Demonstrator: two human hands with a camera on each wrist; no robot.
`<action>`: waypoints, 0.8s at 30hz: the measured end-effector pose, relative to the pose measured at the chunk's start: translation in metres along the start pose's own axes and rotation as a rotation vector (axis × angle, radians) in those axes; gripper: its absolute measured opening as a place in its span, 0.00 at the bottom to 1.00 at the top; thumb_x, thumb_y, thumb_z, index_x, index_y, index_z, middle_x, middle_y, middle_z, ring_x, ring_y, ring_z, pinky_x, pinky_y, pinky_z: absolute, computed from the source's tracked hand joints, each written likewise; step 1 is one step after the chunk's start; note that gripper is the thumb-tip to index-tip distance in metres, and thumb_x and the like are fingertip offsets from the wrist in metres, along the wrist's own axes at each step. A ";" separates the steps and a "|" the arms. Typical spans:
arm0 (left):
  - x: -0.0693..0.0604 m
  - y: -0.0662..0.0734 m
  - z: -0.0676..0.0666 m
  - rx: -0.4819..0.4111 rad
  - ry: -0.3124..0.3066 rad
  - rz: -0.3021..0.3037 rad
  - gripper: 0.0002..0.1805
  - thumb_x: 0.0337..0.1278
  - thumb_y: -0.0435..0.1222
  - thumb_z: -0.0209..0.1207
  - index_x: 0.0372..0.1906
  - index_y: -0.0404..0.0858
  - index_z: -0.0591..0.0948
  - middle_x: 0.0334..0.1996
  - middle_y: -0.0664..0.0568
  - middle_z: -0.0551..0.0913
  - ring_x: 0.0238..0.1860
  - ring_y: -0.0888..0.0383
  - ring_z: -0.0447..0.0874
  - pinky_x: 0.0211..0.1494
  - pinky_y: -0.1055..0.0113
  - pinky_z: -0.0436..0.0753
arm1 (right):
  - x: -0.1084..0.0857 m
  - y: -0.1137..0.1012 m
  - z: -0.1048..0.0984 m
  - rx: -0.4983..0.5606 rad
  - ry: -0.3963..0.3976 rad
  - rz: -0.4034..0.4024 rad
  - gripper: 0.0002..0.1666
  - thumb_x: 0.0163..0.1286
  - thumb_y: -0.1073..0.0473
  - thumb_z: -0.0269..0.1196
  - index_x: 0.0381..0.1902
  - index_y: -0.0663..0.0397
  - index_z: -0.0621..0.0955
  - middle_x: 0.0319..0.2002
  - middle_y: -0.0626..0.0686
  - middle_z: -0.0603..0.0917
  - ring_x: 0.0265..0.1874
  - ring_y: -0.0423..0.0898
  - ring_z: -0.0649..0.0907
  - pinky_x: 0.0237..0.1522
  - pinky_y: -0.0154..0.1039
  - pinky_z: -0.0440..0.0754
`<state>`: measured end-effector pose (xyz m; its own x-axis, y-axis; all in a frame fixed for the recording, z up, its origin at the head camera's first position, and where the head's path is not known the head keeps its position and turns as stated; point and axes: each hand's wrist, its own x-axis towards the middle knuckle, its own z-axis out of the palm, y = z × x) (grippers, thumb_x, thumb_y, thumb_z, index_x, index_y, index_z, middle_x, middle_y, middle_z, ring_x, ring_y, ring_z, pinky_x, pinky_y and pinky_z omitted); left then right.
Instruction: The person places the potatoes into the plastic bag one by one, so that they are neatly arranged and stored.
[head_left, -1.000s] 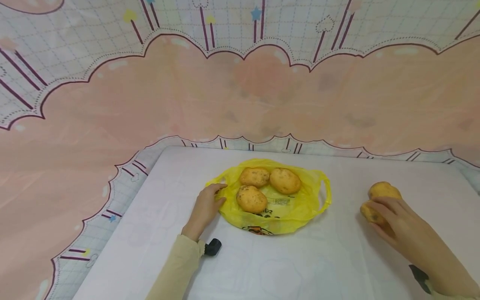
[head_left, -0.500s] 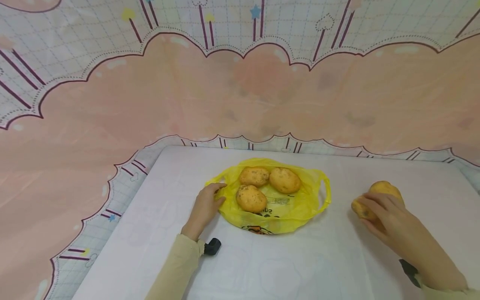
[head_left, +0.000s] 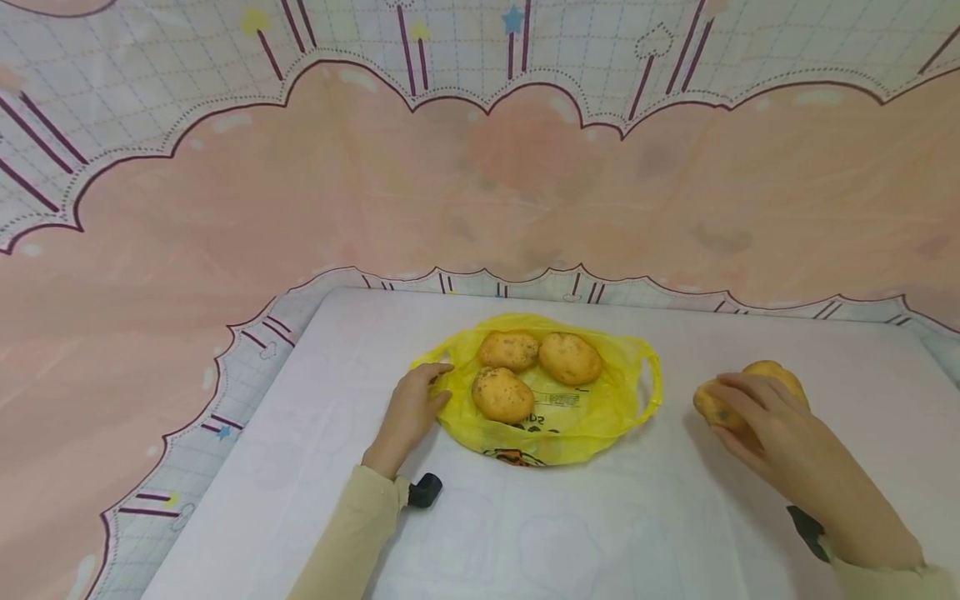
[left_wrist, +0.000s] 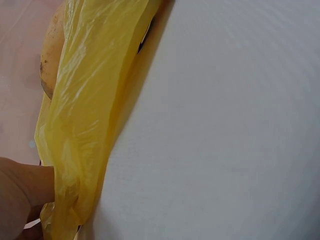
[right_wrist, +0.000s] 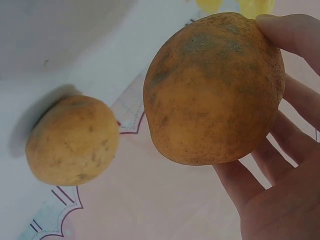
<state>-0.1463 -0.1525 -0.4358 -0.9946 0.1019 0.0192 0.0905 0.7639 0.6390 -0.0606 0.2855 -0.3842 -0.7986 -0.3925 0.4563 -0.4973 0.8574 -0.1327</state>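
Observation:
A yellow plastic bag [head_left: 581, 429] lies spread with its mouth up, and three potatoes [head_left: 502, 396] sit inside it. My left hand [head_left: 405, 417] holds the bag's left rim near the handle loop; in the left wrist view the thumb [left_wrist: 37, 182] lies against the plastic and the other fingers are mostly hidden. To the right of the bag, my right hand [head_left: 802, 458] grips a potato [right_wrist: 215, 90] between thumb and fingers, off the table. Another potato [right_wrist: 75, 142] rests on the table behind that hand, partly covered by it in the head view.
A white-covered table [head_left: 570, 533] carries everything. A patterned pink and white cloth [head_left: 465, 183] hangs behind it and along the left side. The bag's right handle loop [head_left: 656, 392] points toward my right hand.
My right hand has moved a little to the left with its potato, away from the potato on the table. The left hand and the bag have stayed in place.

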 end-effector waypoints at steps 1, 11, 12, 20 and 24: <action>0.000 0.000 0.000 0.000 0.000 0.002 0.22 0.63 0.30 0.63 0.62 0.36 0.78 0.62 0.42 0.78 0.64 0.44 0.75 0.69 0.47 0.73 | 0.001 0.000 0.000 0.002 -0.005 0.004 0.50 0.70 0.25 0.31 0.53 0.59 0.80 0.52 0.59 0.78 0.51 0.58 0.75 0.43 0.61 0.81; 0.001 0.000 0.001 0.008 0.002 0.011 0.23 0.62 0.30 0.63 0.62 0.36 0.78 0.61 0.41 0.79 0.64 0.43 0.75 0.69 0.47 0.73 | 0.013 0.000 0.002 0.037 0.077 -0.081 0.43 0.74 0.29 0.37 0.54 0.58 0.81 0.52 0.57 0.80 0.50 0.57 0.78 0.56 0.38 0.71; 0.001 0.000 0.001 0.008 0.003 0.011 0.23 0.62 0.30 0.63 0.62 0.36 0.78 0.61 0.41 0.79 0.64 0.43 0.75 0.69 0.47 0.73 | 0.014 -0.001 0.002 0.034 0.073 -0.079 0.43 0.74 0.29 0.37 0.54 0.58 0.81 0.52 0.57 0.80 0.50 0.57 0.78 0.53 0.43 0.73; 0.000 0.000 0.000 0.008 0.010 0.018 0.23 0.62 0.29 0.64 0.62 0.35 0.78 0.61 0.41 0.79 0.63 0.43 0.75 0.69 0.47 0.73 | 0.021 -0.008 0.001 0.043 0.049 -0.071 0.44 0.73 0.29 0.37 0.56 0.57 0.80 0.54 0.57 0.79 0.53 0.58 0.77 0.49 0.59 0.79; 0.000 -0.001 0.000 0.006 0.015 0.025 0.23 0.62 0.29 0.63 0.62 0.35 0.78 0.61 0.41 0.79 0.62 0.43 0.76 0.68 0.47 0.74 | 0.023 -0.012 0.001 0.037 0.050 -0.059 0.44 0.72 0.28 0.35 0.56 0.56 0.80 0.55 0.56 0.79 0.54 0.57 0.77 0.48 0.60 0.80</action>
<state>-0.1468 -0.1526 -0.4365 -0.9927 0.1116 0.0463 0.1155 0.7650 0.6336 -0.0737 0.2658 -0.3725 -0.7504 -0.4239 0.5071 -0.5554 0.8203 -0.1363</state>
